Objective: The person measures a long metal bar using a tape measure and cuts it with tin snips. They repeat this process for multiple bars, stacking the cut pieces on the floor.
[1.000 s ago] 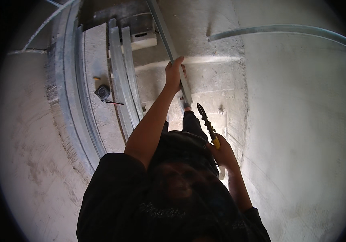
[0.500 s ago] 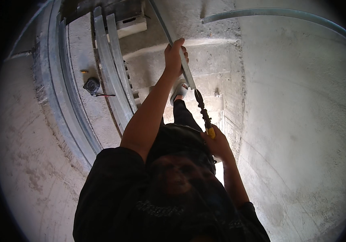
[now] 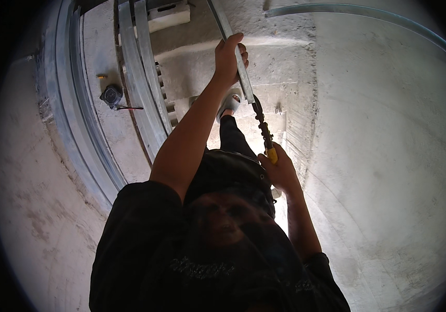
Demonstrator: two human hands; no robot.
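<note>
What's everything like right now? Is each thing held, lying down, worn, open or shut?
Left hand's grip, closed around the metal strip
Metal strip, held, slanting
Right hand's grip, closed around the tool's yellow handle
Black-and-yellow tool, held, tip at the strip's near end; can't tell if open or shut
Tape measure, lying on the pale slab
Grey slipper, worn

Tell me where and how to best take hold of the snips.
Likely best by the yellow handle of the snips, coming from the body side, as the right hand does: they are long and slim, and the dark blades point away, toward the metal strip.
</note>
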